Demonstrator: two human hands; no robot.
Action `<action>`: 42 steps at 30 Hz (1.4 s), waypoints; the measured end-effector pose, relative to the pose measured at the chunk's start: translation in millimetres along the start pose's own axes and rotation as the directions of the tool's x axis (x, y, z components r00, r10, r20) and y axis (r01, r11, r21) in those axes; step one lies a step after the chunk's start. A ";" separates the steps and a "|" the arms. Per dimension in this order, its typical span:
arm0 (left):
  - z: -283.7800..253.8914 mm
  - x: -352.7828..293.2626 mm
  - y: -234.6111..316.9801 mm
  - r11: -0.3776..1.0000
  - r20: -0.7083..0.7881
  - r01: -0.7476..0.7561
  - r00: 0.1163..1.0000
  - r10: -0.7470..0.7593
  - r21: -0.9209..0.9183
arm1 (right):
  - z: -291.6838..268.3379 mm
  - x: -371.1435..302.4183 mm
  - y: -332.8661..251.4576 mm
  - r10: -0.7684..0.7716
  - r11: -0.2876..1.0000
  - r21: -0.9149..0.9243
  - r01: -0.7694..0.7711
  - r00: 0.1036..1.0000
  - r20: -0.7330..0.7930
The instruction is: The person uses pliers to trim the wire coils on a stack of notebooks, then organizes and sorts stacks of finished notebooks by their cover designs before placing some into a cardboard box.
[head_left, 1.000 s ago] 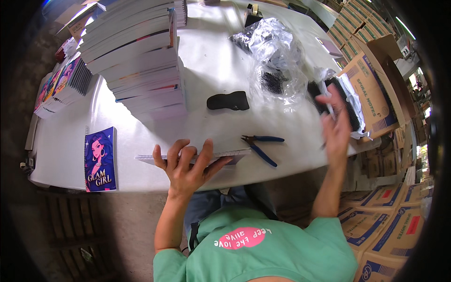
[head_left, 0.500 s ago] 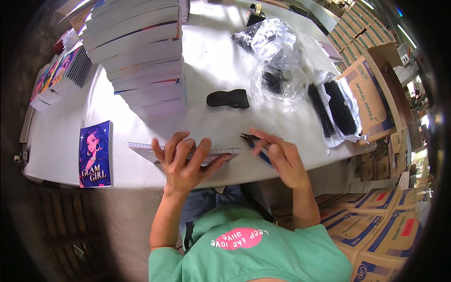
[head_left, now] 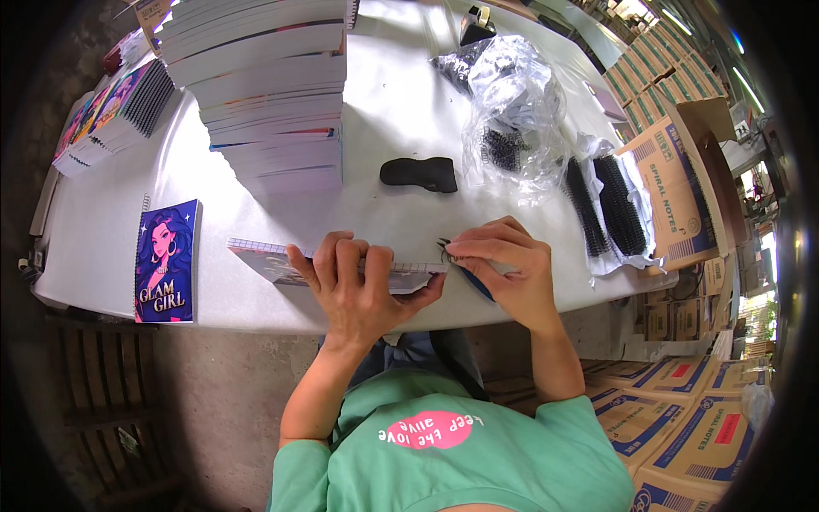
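My left hand [head_left: 354, 282] is closed round a notebook [head_left: 264, 252], which stands on its edge near the table's front with its row of binding holes upward. My right hand [head_left: 509, 264] is at the notebook's right end, thumb and fingers pinched together. Thin dark curved tips show beside those fingertips, but what the pinch holds is too small to make out. Blue-handled pliers [head_left: 478, 286] lie partly hidden under the right hand. Beyond them a black curved piece [head_left: 418, 174] rests on the white table [head_left: 384, 102].
A tall notebook stack [head_left: 273, 119] rises at the left. A purple-covered notebook [head_left: 167, 264] lies near the front edge, with bound notebooks [head_left: 119, 115] behind. Rightward are a clear plastic bag [head_left: 516, 111], black spiral coils [head_left: 618, 205], an open carton [head_left: 670, 188] and stacked cartons [head_left: 699, 418].
My right hand has moved left to the notebook's end and its fingers have pinched together. The left hand still holds the notebook upright. The whole view has shifted slightly.
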State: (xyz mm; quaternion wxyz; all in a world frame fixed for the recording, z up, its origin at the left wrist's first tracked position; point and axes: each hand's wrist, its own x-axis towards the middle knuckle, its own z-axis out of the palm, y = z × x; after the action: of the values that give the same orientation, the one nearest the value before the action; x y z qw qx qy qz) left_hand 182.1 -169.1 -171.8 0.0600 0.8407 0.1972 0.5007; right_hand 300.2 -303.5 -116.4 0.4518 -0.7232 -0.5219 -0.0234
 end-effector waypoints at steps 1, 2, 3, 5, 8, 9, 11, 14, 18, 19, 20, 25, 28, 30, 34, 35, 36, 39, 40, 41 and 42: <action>-0.1 -0.2 -0.3 1.000 0.011 -0.001 1.000 0.001 0.000 | 1.1 0.1 -1.0 -0.019 1.000 -0.012 0.019 1.000 -0.005; 0.0 -0.9 -0.8 1.000 0.020 -0.001 1.000 0.001 0.002 | 2.0 0.5 -1.5 -0.041 0.999 -0.023 0.041 0.999 -0.009; -0.1 -1.3 -1.4 1.000 0.030 -0.001 1.000 0.001 0.004 | 2.3 0.6 -1.0 -0.054 0.999 -0.008 0.054 0.999 -0.002; -0.6 -1.6 -3.5 1.000 0.055 -0.011 0.998 0.010 0.017 | 2.1 -0.3 1.5 -0.078 0.997 0.020 0.077 0.997 0.012; -3.4 0.0 -2.8 1.000 0.088 0.001 0.996 -0.002 0.013 | 2.8 1.0 9.5 -0.056 0.984 0.166 0.060 0.998 -0.026; -4.8 1.0 -1.3 1.000 0.098 0.010 0.995 -0.011 0.010 | 3.2 0.1 12.5 -0.061 0.977 0.203 0.064 0.998 -0.021; -4.8 1.0 3.7 1.000 0.073 0.017 0.997 -0.018 0.013 | 4.1 -1.1 17.7 -0.069 0.959 0.274 0.069 0.998 -0.010; -3.2 1.7 6.1 0.999 0.065 0.035 0.997 -0.035 -0.009 | 1.4 0.2 17.7 -0.154 0.970 0.190 0.154 0.988 -0.013; -3.3 3.3 7.9 0.997 0.075 0.053 0.996 -0.048 -0.062 | -0.8 -1.9 20.9 -0.117 0.952 0.292 0.088 0.990 0.083; -3.0 3.9 7.8 0.997 0.078 0.046 0.996 -0.042 -0.060 | -4.5 -1.8 18.9 -0.090 0.947 0.318 0.042 0.986 0.139; -3.0 4.1 6.1 0.998 0.081 0.042 0.996 -0.038 -0.052 | -6.9 -0.9 17.0 -0.067 0.938 0.347 -0.006 0.978 0.197; -5.7 2.6 -1.1 0.999 0.093 -0.018 0.996 0.015 0.030 | -21.7 8.4 -15.0 0.198 0.940 0.189 -0.285 0.905 0.378; -18.9 2.2 -11.9 0.996 0.105 -0.036 0.994 0.028 0.080 | -15.7 5.1 -16.4 0.118 0.975 0.150 -0.164 0.953 0.280; -18.9 -2.8 -22.3 0.984 0.038 -0.079 0.997 0.074 0.161 | -15.9 1.8 -12.5 0.029 0.991 0.115 -0.066 0.954 0.300; -21.9 -10.2 -23.7 0.998 0.048 -0.049 0.998 0.047 0.032 | -34.9 20.3 -4.5 0.223 0.934 0.035 -0.355 0.657 0.720; -20.3 -12.3 -25.5 0.999 0.039 -0.049 0.998 0.048 0.019 | -36.6 32.6 -3.5 0.327 0.863 -0.054 -0.503 0.472 0.819; -18.3 -12.5 -25.7 0.998 0.026 -0.055 0.998 0.055 -0.002 | -35.6 41.5 4.3 0.299 0.900 -0.028 -0.435 0.570 0.766; -16.6 -14.2 -28.2 0.995 -0.018 -0.075 0.997 0.074 -0.072 | -14.0 68.1 56.5 0.088 0.996 -0.057 -0.068 0.810 0.580; -17.4 -13.9 -27.4 0.995 -0.022 -0.071 0.997 0.069 -0.065 | 0.6 71.3 77.5 -0.045 0.982 -0.136 0.135 0.852 0.522; -18.2 -11.7 -24.6 0.995 -0.032 -0.070 0.997 0.068 -0.069 | 15.8 67.0 95.6 0.028 0.951 -0.284 0.121 0.882 0.470; -17.8 -10.1 -22.1 0.995 -0.042 -0.069 0.997 0.066 -0.069 | 29.1 61.2 114.5 0.091 0.901 -0.423 0.100 0.909 0.407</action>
State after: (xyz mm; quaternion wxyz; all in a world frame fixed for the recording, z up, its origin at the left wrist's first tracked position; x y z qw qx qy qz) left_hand 156.4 -154.6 -178.0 0.0685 0.8341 0.1520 0.5258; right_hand 404.1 -244.2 -174.7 0.1570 -0.7924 -0.5893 0.0147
